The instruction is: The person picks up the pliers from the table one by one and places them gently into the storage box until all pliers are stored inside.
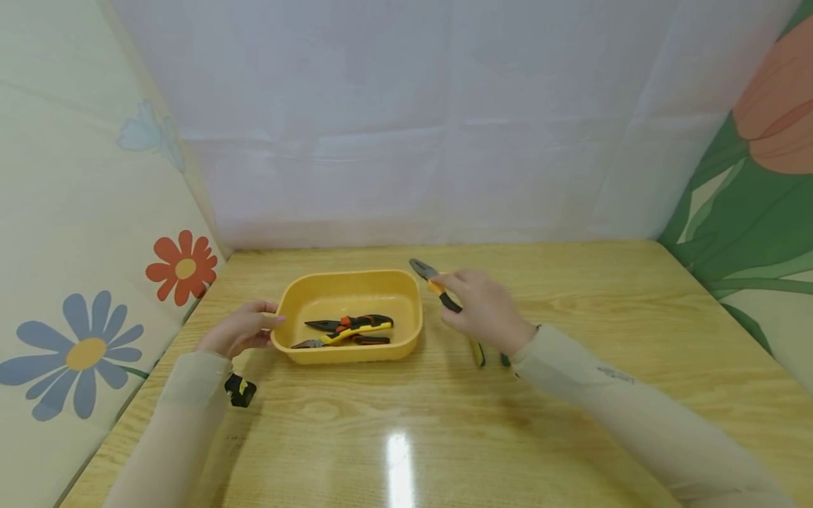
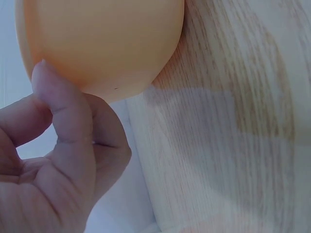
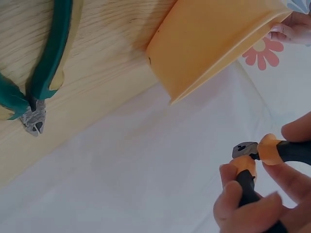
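My left hand [image 1: 241, 330] pinches the left rim of a yellow plastic bin [image 1: 349, 356]; its thumb [image 2: 63, 102] lies against the wall in the left wrist view. Just right of the bin, my right hand [image 1: 485, 310] holds pliers with orange-and-black handles [image 1: 424, 269], grey jaws pointing up and left. Their handles are spread in the right wrist view. Inside the bin lie black-jawed pliers [image 1: 324, 325] with black and orange handles, and yellow-handled pliers [image 1: 362, 328]. Green-handled diagonal cutters [image 3: 56, 63] rest on the table, mostly behind my right hand in the head view.
A wood-grain table [image 1: 330, 437] carries the bin. A white cloth backdrop [image 1: 406, 141] stands along its far edge, with flower-printed panels [image 1: 82, 353] at both sides. A small black strapped device [image 1: 240, 390] sits by my left wrist.
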Tool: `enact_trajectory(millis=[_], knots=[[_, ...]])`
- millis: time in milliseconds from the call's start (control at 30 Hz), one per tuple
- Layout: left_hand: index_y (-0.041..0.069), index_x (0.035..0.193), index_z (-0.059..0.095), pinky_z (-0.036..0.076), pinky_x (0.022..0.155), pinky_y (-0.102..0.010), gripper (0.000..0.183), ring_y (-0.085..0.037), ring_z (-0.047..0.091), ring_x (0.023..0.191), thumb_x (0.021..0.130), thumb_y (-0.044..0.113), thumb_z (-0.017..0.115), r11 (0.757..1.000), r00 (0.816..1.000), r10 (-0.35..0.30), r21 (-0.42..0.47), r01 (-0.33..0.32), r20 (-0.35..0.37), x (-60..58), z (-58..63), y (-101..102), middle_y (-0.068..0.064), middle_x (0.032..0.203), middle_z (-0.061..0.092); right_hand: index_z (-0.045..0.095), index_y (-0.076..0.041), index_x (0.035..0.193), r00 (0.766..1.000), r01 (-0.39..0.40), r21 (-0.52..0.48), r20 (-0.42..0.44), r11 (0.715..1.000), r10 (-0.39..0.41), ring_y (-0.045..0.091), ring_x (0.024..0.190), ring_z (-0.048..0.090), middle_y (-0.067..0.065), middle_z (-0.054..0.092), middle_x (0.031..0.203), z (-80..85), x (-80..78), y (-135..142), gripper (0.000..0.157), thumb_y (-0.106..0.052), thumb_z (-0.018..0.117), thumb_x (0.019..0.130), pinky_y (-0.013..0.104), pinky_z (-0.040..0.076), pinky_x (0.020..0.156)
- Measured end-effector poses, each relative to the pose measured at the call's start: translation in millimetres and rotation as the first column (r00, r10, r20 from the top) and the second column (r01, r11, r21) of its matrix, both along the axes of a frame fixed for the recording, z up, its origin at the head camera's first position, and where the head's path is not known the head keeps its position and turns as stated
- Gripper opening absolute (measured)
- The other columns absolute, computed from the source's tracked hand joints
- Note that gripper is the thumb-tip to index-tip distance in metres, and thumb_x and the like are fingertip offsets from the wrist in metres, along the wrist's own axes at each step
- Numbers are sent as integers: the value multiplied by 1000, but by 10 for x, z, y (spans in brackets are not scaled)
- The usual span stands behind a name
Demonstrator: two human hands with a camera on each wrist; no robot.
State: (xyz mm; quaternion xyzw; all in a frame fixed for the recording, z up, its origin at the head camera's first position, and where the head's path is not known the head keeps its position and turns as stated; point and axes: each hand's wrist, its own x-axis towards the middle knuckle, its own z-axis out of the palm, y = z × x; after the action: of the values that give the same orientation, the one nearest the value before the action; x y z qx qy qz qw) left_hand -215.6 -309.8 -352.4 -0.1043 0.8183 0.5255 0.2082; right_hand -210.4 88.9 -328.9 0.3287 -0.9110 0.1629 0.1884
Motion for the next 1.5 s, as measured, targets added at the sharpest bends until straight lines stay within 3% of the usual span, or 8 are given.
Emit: enact_trajectory(millis=[533,600,700,833,1333,1500], knots=[[-10,133,36,55,67,-23,39,-11,57,72,105,13,50,1000,1000,-5,-6,5,-5,5,-8,-2,-7,95,57,67,-2,126,993,-117,-2,6,993,117,33,98,67,16,70,113,11,-22,-172,41,-13,74,87,44,58,78],[-9,133,36,55,67,-23,38,-11,57,72,105,13,50,1000,1000,-2,-4,2,-4,3,-12,0,-6,95,57,66,-3,127,992,-124,5,6,992,124,33,99,67,15,70,114,4,-32,-197,41,-15,74,88,44,58,79],[-9,131,37,54,66,-22,36,-11,57,70,105,13,50,1000,1000,-3,2,3,-8,0,-22,-6,-6,93,56,66,-6,129,991,-131,23,8,991,130,31,93,67,15,69,114,-2,-45,-230,42,-17,73,90,35,56,65],[-8,132,37,54,65,-22,36,-11,56,70,105,13,50,1000,1000,-1,4,1,-8,11,-13,1,-5,93,56,65,-8,132,989,-145,42,12,989,145,24,81,63,14,68,111,-28,-78,-263,43,-18,72,91,25,43,51],[-8,132,36,54,67,-22,37,-12,56,73,105,13,51,1000,1000,-3,-11,3,-1,3,-7,4,-8,99,55,61,-8,137,972,-230,63,60,971,226,24,84,60,15,66,109,-82,-228,-372,44,-15,66,93,36,52,69],[-9,132,37,54,68,-23,37,-11,57,73,105,13,50,1000,1000,-14,-4,14,-13,9,-14,4,-7,98,55,59,-9,138,965,-260,75,43,963,257,29,95,63,18,65,116,-96,-288,-408,45,-14,66,94,43,54,77]])
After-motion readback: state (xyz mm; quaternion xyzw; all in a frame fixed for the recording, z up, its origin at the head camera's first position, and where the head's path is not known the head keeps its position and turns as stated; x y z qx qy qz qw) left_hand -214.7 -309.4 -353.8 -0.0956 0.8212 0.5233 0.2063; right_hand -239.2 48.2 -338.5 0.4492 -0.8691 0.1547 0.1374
